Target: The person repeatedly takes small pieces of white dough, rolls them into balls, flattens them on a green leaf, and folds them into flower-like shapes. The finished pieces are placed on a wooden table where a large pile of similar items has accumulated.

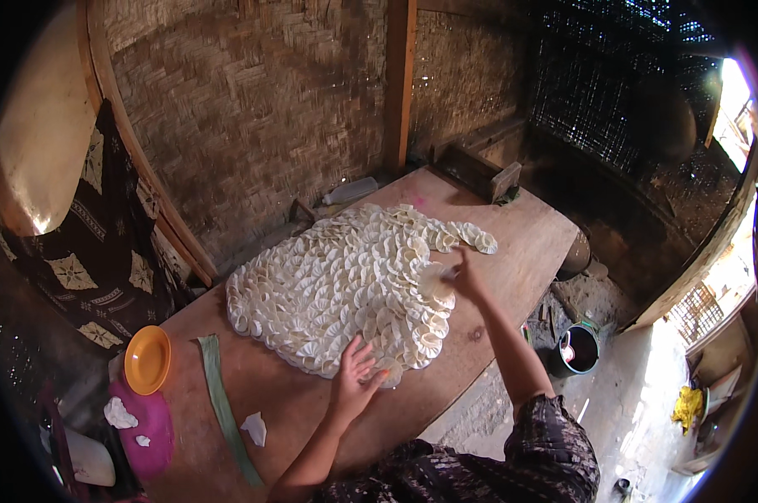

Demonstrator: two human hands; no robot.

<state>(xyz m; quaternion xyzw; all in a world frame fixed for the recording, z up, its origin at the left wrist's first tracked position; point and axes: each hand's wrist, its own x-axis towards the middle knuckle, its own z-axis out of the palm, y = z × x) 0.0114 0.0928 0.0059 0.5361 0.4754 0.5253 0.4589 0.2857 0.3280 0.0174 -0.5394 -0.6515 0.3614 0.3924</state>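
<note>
A broad heap of thin, round, white ridged discs (337, 285) covers the middle of the wooden table (513, 277), overlapping like scales. A short row of the discs runs out from the heap's far right corner. At the right edge of the heap, my right hand (471, 278) is closed on the edge of a pale disc (435, 282); its fingers are slightly blurred. My left hand (355, 386) is held over the near edge with fingers spread and palm partly showing. Its thumb is beside another pale disc (388, 370), and I cannot tell whether they touch.
At the left lie an orange plate (147, 360), a magenta sheet (148, 436) with white scraps, a green strip (226, 411) and a white scrap (254, 428). A wooden box (475, 174) and plastic bottle (350, 191) lie along the far side. A dark bucket (577, 350) stands on the floor.
</note>
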